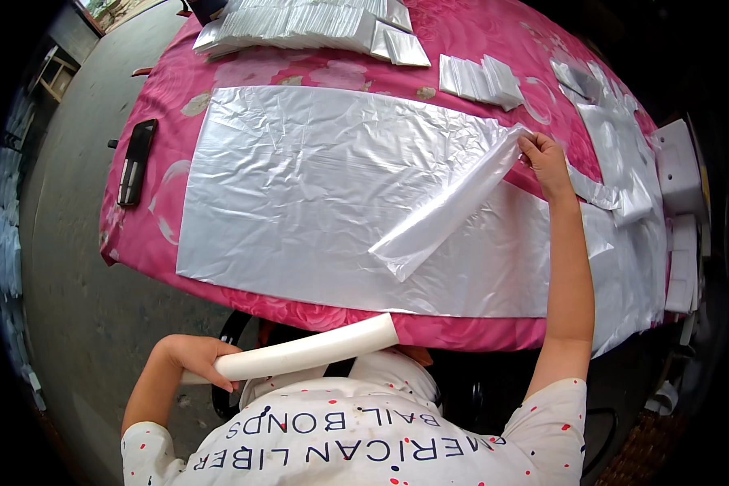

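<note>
Nearest the lens, a white shirt (364,437) with red and dark specks fills the lower edge. Left hand (193,356), held below the near edge of the table (162,105) and off its surface, has its fingers curled around one end of a white roll (304,352); the roll slants up to the right, its far end just under the near edge. Across the pink floral cloth (462,40) covering the table lies a large silvery plastic sheet (300,186), wrinkled and spread flat, reaching from the near edge toward the middle. Right hand (544,162), arm stretched out over the right part of the table, pinches between thumb and fingertips the top of a folded silvery bag (445,211), which hangs slanting down to the left over the flat sheet. Near the left edge rests a black phone-like slab (135,162). At the far edge lie rows of folded silvery packets (300,28); a smaller stack (482,79) sits right of them. More silvery sheeting (624,154) drapes the right edge.
</note>
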